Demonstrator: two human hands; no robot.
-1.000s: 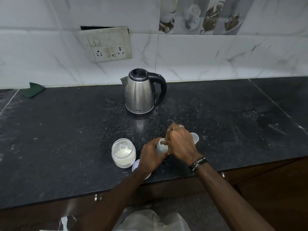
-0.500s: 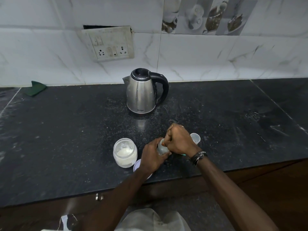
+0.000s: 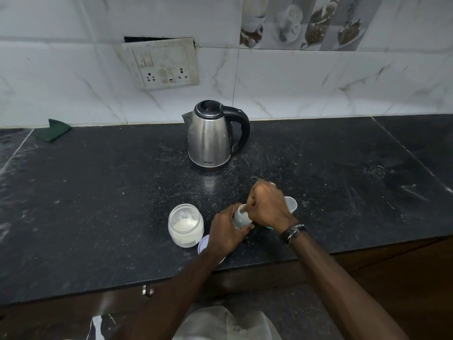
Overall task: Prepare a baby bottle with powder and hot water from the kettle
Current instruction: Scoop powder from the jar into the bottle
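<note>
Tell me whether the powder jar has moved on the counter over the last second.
No. The powder jar keeps its spot in front and left of the kettle; only the camera shifted slightly.

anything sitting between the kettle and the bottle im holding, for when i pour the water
Nothing visible does. The counter between the kettle and the bottle held by your left hand is bare, but your right hand is over its mouth.

Dim, soft overhead light; wide-angle bowing at edges.
</note>
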